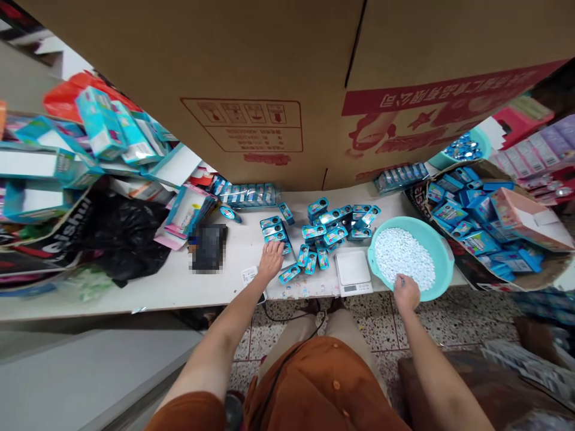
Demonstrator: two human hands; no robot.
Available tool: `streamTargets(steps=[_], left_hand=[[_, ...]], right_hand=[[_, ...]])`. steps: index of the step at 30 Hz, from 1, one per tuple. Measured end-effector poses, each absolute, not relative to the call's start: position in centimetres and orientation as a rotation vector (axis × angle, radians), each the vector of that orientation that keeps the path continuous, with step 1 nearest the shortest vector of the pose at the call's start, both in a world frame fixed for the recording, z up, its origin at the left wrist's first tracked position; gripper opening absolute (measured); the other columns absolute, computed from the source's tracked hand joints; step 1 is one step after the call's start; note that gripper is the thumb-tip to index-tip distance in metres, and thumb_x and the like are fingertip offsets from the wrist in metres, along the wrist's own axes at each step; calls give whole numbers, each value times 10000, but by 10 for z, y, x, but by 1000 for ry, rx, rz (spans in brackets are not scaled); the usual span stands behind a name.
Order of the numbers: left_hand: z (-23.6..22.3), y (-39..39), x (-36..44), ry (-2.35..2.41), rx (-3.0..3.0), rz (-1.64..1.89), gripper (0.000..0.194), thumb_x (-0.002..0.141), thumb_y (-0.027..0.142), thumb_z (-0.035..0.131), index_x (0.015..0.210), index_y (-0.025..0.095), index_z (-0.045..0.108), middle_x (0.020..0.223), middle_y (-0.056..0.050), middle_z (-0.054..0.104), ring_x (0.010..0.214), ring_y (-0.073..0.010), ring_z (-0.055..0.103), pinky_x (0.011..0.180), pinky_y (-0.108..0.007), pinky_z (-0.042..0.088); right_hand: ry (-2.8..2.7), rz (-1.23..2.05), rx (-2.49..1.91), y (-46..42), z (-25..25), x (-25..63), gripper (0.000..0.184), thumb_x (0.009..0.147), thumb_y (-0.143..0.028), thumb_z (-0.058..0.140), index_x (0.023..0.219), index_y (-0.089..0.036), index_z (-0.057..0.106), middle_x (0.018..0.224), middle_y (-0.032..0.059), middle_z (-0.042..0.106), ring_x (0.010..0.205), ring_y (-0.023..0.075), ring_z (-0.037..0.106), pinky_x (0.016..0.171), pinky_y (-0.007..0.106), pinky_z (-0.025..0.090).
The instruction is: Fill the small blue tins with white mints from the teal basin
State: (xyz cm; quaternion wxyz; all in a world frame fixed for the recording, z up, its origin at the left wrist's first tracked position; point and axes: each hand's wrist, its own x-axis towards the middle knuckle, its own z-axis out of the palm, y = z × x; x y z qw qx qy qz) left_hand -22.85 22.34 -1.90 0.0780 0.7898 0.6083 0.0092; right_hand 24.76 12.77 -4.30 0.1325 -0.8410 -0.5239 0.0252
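Note:
My left hand point(271, 258) bends over the near end of a row of small blue tins point(271, 222), its fingers closed on a tin there. Over the near rim of a turquoise basin point(444, 281) is my right hand point(408, 293), fingers pinched together. Something small and dark shows at those fingertips, too small to make out. Many little white pellets point(399, 251) lie in the basin. Between my hands, more blue tins point(335, 235) are heaped loosely on the table. A white digital scale point(353, 272) stands left of the basin.
A large cardboard carton point(269, 72) blocks the back of the table point(179, 291). Blue packs fill an open box point(476, 215) at right; a black bag point(130, 233) and teal cartons point(101, 123) crowd the left. Wrapped tins point(249, 195) sit against the carton. A cable point(291, 321) hangs at the front edge.

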Motion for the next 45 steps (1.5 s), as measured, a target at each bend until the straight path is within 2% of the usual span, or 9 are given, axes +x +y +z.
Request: streamTargets(steps=[3,5,11,17,22,25,30,36,45], left_hand=[[-29,217,-231,1799,2398,89,519,879,252,384,1380,121,356,1413,-149,384,1387,-307,161,1121,-521,120],[-32,216,-231,1817,2384,125,568,897,300,357,1425,111,269,1485,-144,271,1408,-287,84,1129,-521,91],[-27,233,-225,1916,2295,158,611,893,267,343,1442,51,182,1522,-170,135,1413,-283,26,1127,-521,76],[-10,223,-224,1888,2281,276,620,896,375,380,1430,94,238,1498,-170,224,1402,-301,105,1114,-521,111],[1,162,-210,1982,2171,411,608,878,434,434,1381,115,312,1358,-185,417,1302,-298,322,1070,-459,242],[-5,134,-195,1966,2134,286,603,855,435,479,1339,101,344,1260,-191,489,1201,-299,422,1009,-433,313],[-10,129,-182,2095,1968,-103,353,860,335,462,1134,113,484,1024,-142,565,987,-281,543,854,-394,406],[19,108,-177,1952,1997,-203,265,841,351,481,1026,163,510,961,-105,554,874,-255,571,749,-350,439],[49,118,-80,1535,2129,110,334,823,300,500,1146,215,488,1078,-82,560,1007,-243,537,853,-350,441]], right_hand=[[-1515,86,-2447,128,-43,248,350,847,-320,390,898,-145,689,879,105,662,765,197,507,711,295,343],[-1511,101,-2453,128,-43,249,349,844,-318,391,900,-146,689,889,105,663,767,196,508,715,295,347],[-1515,109,-2465,128,-42,249,351,835,-323,395,890,-141,691,885,111,664,763,200,511,718,301,356],[-1533,134,-2446,130,-40,249,357,828,-308,383,874,-135,692,866,115,665,755,203,512,718,305,353],[-1524,134,-2440,130,-41,249,349,823,-296,392,879,-131,694,862,120,666,754,208,510,713,307,347],[-1527,138,-2422,130,-41,248,341,827,-286,394,881,-128,691,857,122,661,762,208,508,722,308,346],[-1536,172,-2402,130,-39,248,325,836,-265,394,888,-127,684,849,120,651,779,207,501,739,311,342],[-1521,225,-2356,129,-35,245,305,854,-250,387,894,-135,667,864,112,638,818,206,497,761,315,346],[-1589,276,-2069,123,-31,251,251,867,-228,395,917,-152,629,896,101,636,879,221,511,844,357,379]])
